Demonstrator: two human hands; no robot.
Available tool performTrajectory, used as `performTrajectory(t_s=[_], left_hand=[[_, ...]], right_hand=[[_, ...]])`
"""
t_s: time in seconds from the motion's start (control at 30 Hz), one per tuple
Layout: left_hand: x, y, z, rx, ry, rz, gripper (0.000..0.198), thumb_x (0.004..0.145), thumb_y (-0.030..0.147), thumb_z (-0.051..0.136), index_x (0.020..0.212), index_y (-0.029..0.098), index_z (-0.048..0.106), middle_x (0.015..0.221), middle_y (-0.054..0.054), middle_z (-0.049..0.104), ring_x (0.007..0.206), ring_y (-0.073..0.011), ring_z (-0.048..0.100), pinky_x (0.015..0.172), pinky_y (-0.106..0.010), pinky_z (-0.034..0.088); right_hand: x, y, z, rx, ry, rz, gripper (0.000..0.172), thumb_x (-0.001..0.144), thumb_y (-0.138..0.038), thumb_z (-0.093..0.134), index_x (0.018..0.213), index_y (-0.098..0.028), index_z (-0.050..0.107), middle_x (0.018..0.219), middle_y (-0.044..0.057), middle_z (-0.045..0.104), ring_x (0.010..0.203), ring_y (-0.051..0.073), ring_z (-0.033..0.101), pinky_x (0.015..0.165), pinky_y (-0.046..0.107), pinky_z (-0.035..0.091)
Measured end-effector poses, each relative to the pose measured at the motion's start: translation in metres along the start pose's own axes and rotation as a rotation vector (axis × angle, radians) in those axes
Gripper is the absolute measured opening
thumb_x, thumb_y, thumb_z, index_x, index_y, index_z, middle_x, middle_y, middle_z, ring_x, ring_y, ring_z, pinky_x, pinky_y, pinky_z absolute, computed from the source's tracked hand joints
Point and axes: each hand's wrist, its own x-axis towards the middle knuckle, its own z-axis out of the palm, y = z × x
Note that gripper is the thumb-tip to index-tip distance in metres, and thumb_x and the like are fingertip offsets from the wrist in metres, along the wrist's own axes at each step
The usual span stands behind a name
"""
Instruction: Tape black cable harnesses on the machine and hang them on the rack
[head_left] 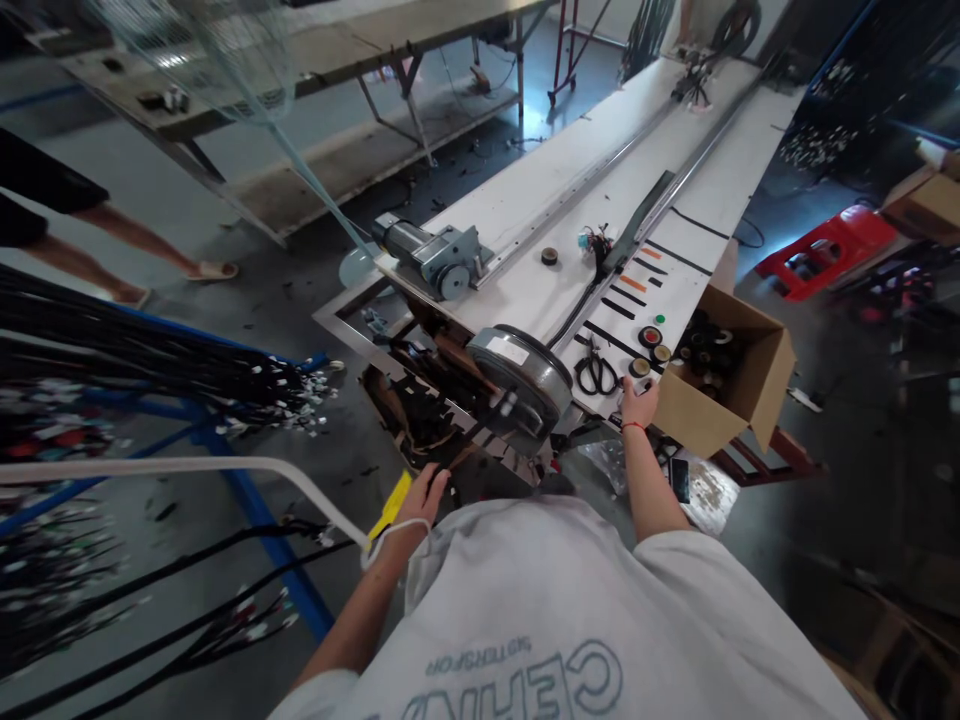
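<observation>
- Head view: the right hand (pixel 640 402) is at the edge of the white table (pixel 622 185), just beside a tape roll (pixel 639 368), near black scissors (pixel 596 376); whether its fingers pinch anything, I cannot tell.
- The left hand (pixel 424 497) is near the metal drum (pixel 525 385), fingers bent; grip unclear.

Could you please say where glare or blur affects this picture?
Head view: bluish glare on the floor beyond the white worktable; head view: blur toward the edges, as on the fan guard; head view: scissors and right hand look clearer.
</observation>
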Motion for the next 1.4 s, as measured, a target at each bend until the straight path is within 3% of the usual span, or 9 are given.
performTrajectory(t_s=[0.2,0.33,0.63,0.97,1.1,1.17,1.27,1.33,1.4], left_hand=[[0.018,0.018,0.01,-0.125,-0.042,0.025,0.04,0.08,0.055,0.048,0.102,0.024,0.058,0.094,-0.007,0.071,0.093,-0.0264,0.069,0.081,-0.036,0.055],[0.029,0.027,0.017,-0.142,-0.007,0.005,0.035,0.071,0.047,0.063,0.096,0.024,0.052,0.091,-0.005,0.07,0.091,-0.0258,0.069,0.081,-0.037,0.056],[0.045,0.056,0.022,-0.115,0.014,0.011,0.03,0.07,0.04,0.061,0.089,0.024,0.046,0.08,-0.004,0.069,0.083,-0.0264,0.069,0.08,-0.039,0.054],[0.052,0.048,0.022,-0.12,0.005,0.039,0.03,0.071,0.043,0.062,0.089,0.023,0.048,0.084,-0.007,0.07,0.086,-0.0273,0.069,0.082,-0.039,0.053],[0.054,0.042,0.02,-0.222,-0.102,0.126,0.039,0.081,0.057,0.051,0.094,0.021,0.056,0.094,-0.009,0.071,0.093,-0.0255,0.067,0.089,-0.038,0.051],[0.058,0.04,0.022,-0.28,-0.129,0.145,0.044,0.086,0.06,0.042,0.092,0.02,0.059,0.093,-0.009,0.071,0.093,-0.0249,0.066,0.091,-0.037,0.049],[0.068,0.037,0.028,-0.323,-0.123,0.131,0.049,0.087,0.064,0.04,0.088,0.02,0.061,0.086,-0.009,0.071,0.087,-0.0256,0.066,0.088,-0.038,0.049],[0.076,0.038,0.032,-0.366,-0.124,0.129,0.049,0.087,0.063,0.04,0.09,0.019,0.06,0.082,-0.008,0.071,0.083,-0.0253,0.067,0.085,-0.038,0.05],[0.083,0.043,0.034,-0.407,-0.127,0.123,0.047,0.087,0.061,0.041,0.09,0.018,0.059,0.078,-0.008,0.071,0.077,-0.024,0.066,0.08,-0.037,0.05]], right_hand=[[-0.001,-0.001,0.0,0.011,0.004,0.004,0.076,0.079,-0.057,0.06,0.137,-0.011,0.046,0.132,0.022,0.054,0.122,0.034,0.051,0.103,0.044,0.038],[-0.001,-0.001,0.0,0.0,-0.006,0.019,0.078,0.078,-0.057,0.061,0.138,-0.011,0.046,0.131,0.023,0.054,0.121,0.035,0.052,0.103,0.044,0.039],[-0.002,-0.002,-0.002,0.005,-0.01,0.033,0.077,0.078,-0.056,0.063,0.138,-0.011,0.046,0.132,0.022,0.054,0.122,0.035,0.052,0.103,0.045,0.039],[-0.005,-0.012,-0.009,0.01,0.004,0.047,0.079,0.075,-0.052,0.064,0.139,-0.01,0.045,0.134,0.024,0.052,0.122,0.036,0.05,0.102,0.048,0.038],[-0.007,-0.044,-0.014,-0.098,0.066,-0.207,0.07,0.078,-0.032,0.059,0.143,-0.013,0.041,0.142,0.022,0.045,0.125,0.033,0.047,0.103,0.048,0.037],[-0.011,-0.073,-0.011,-0.014,-0.085,-0.381,0.06,0.081,-0.028,0.054,0.138,-0.011,0.045,0.132,0.021,0.054,0.114,0.028,0.056,0.099,0.043,0.041],[-0.021,-0.128,0.005,0.108,-0.539,-0.488,0.04,0.088,-0.032,0.048,0.119,-0.009,0.058,0.099,0.014,0.068,0.088,0.022,0.064,0.087,0.035,0.048],[-0.032,-0.169,0.022,0.065,-0.788,-0.562,0.032,0.091,-0.036,0.048,0.102,-0.011,0.065,0.083,0.008,0.068,0.078,0.019,0.063,0.082,0.032,0.049],[-0.043,-0.208,0.04,0.005,-0.909,-0.672,0.032,0.09,-0.039,0.051,0.086,-0.012,0.068,0.072,0.004,0.065,0.074,0.018,0.061,0.081,0.032,0.048]])
